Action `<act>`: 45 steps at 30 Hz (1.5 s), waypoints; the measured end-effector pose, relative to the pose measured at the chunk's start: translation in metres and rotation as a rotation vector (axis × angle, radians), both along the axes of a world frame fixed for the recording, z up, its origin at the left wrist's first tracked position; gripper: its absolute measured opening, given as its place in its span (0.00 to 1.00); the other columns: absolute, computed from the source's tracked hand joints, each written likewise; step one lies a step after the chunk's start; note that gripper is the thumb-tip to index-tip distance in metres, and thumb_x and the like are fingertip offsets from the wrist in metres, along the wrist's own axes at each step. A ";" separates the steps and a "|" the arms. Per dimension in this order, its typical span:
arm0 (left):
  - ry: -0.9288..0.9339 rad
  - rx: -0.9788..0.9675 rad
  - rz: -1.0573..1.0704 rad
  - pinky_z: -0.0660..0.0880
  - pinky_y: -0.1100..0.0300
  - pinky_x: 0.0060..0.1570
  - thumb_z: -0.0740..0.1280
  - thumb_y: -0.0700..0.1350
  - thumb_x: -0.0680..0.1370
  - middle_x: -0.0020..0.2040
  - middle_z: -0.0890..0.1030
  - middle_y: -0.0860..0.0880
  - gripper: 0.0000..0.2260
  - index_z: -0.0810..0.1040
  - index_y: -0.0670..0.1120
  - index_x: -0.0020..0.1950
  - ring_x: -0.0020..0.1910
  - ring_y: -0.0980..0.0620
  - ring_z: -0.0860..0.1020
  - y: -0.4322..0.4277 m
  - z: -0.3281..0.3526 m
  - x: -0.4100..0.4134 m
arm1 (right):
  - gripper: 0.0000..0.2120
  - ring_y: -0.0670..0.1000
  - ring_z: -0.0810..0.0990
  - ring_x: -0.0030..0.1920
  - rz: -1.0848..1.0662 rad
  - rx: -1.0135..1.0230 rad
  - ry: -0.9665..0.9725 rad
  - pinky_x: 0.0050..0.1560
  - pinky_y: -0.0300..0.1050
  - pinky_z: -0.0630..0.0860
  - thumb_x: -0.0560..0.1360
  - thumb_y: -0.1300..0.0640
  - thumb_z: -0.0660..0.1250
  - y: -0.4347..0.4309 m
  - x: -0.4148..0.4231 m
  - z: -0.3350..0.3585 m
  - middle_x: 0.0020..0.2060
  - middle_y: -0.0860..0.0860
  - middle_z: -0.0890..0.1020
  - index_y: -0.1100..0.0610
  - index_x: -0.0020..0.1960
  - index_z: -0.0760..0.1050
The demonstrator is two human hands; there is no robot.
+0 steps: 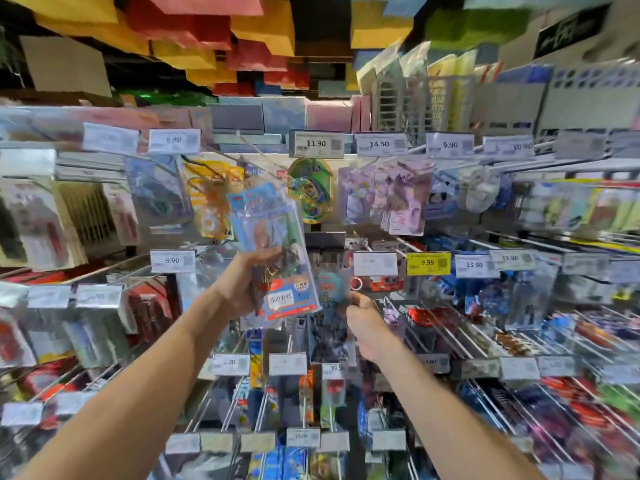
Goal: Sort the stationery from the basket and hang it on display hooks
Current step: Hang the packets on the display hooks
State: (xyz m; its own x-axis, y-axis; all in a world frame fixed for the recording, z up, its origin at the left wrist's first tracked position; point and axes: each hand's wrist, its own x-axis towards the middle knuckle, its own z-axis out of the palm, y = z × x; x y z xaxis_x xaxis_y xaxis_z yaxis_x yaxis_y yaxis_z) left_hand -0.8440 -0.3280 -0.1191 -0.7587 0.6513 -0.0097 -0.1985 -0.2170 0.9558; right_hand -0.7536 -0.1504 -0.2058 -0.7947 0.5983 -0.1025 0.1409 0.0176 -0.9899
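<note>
Your left hand (242, 289) has its fingers closed around the lower half of a clear blister pack (273, 251) with a blue card, holding it upright and slightly tilted in front of the hook wall, about level with the second row of price tags. It looks like more than one pack fanned together — I make out at least two overlapping edges, but blur keeps me from a firm count. The basket is not in view.

To hang it well, judge first which hook carries matching packs, then bring the punched hole at the top of the card onto the hook tip and slide it straight back rather than pushing at an angle, which could tear the card. The hole itself is too blurred to pick out.

Further right, your right hand (363, 320) is loosely curled near a teal-coloured hanging pack (329, 285), thumb and fingers close together; whether it pinches anything I cannot tell. Use it to steady the hook or part the stock behind.

Counted: two hands, one yellow price tag (428, 263) among many white ones — the hooks are too many and too smeared to number.
</note>
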 end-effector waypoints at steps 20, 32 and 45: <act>0.048 -0.050 -0.182 0.84 0.53 0.41 0.67 0.45 0.75 0.43 0.83 0.44 0.10 0.78 0.42 0.52 0.38 0.45 0.83 -0.012 -0.002 -0.029 | 0.12 0.45 0.76 0.44 -0.092 -0.069 -0.036 0.43 0.41 0.73 0.85 0.65 0.52 -0.003 -0.023 -0.002 0.44 0.47 0.77 0.52 0.56 0.70; 0.115 -0.084 -0.168 0.80 0.53 0.40 0.70 0.47 0.74 0.41 0.84 0.44 0.09 0.88 0.48 0.38 0.37 0.45 0.82 -0.002 -0.015 -0.041 | 0.05 0.54 0.75 0.54 -0.069 -0.035 -0.086 0.56 0.45 0.70 0.83 0.63 0.59 0.009 -0.052 -0.008 0.55 0.56 0.79 0.59 0.59 0.70; 0.140 -0.109 -0.110 0.70 0.66 0.24 0.72 0.46 0.72 0.40 0.81 0.43 0.18 0.80 0.36 0.57 0.25 0.55 0.73 0.006 -0.018 -0.040 | 0.02 0.58 0.79 0.61 -0.144 0.307 -0.122 0.60 0.49 0.76 0.80 0.57 0.66 0.034 -0.070 -0.007 0.57 0.56 0.81 0.54 0.48 0.73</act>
